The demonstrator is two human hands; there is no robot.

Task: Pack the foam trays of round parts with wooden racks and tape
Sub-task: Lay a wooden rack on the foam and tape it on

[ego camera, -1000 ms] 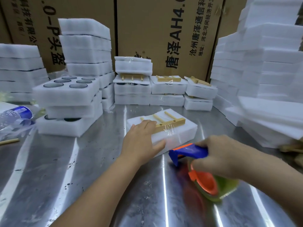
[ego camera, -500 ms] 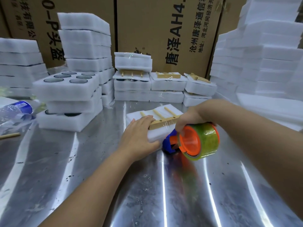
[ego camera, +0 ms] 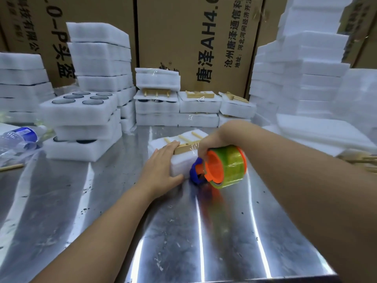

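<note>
A white foam tray (ego camera: 179, 163) lies on the metal table (ego camera: 102, 211) at the centre. A wooden rack (ego camera: 184, 147) with three pegs rests on its top, under clear tape. My left hand (ego camera: 163, 166) presses flat on the tray's near left corner, thumb against its front side. My right hand (ego camera: 212, 142) grips a tape dispenser (ego camera: 223, 167) with an orange hub, a blue handle and a greenish tape roll. The dispenser is at the tray's near right edge.
Foam trays with round dark parts (ego camera: 81, 105) are stacked at the left. Taped packs with wooden racks (ego camera: 199, 103) line the back, before cardboard boxes (ego camera: 204, 37). Tall foam stacks (ego camera: 306, 78) stand at the right. A plastic bottle (ego camera: 18, 137) lies far left.
My right hand carried the dispenser from the near table up to the tray's near right edge, where it stayed over the last half second. My left hand stayed on the tray.
</note>
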